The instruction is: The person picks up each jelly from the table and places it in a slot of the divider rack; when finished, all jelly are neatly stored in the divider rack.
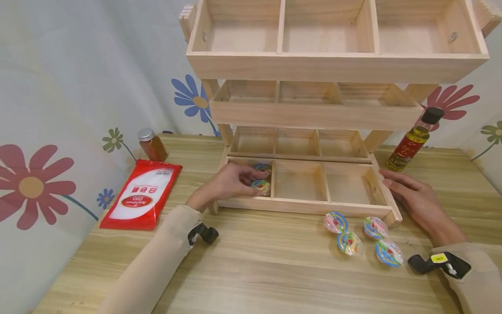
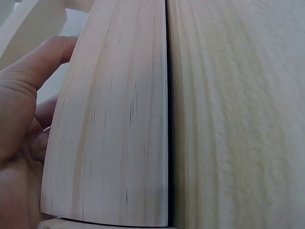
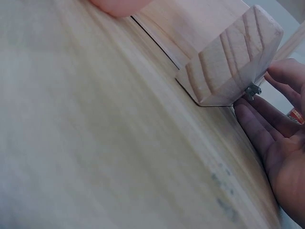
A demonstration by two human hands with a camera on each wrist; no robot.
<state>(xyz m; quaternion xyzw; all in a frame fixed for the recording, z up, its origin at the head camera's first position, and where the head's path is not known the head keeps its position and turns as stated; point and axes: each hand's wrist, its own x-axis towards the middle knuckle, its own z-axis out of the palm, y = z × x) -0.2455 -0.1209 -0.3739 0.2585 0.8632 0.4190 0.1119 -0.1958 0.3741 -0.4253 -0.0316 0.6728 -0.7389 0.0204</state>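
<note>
1. Front jelly cup (image 1: 262, 188) is in the wooden rack's (image 1: 337, 67) bottom-left compartment, looks pinched by the left hand (image 1: 229, 181); second cup (image 1: 262, 167) right behind it.
2. Right hand (image 1: 419, 200) is relaxed, fingers against the rack's right end.
3. Four more cups (image 1: 350, 243) on the table (image 1: 251, 266) out front.
4. Red-white bag (image 1: 137, 198) plus jar (image 1: 153, 146) left, oil bottle (image 1: 411, 146) right.

The rack (image 1: 313, 115) is smooth, matt wood with exposed grain; its fastener (image 3: 253, 90) is metal. The tabletop (image 1: 251, 266) shows wood grain. From here, the cup lids (image 1: 349, 243) and bag (image 1: 137, 213) look like glossy plastic, the jar lid (image 1: 146, 134) metallic, the sleeves (image 1: 157, 257) matt cloth, the backdrop (image 1: 78, 78) creased fabric.
</note>
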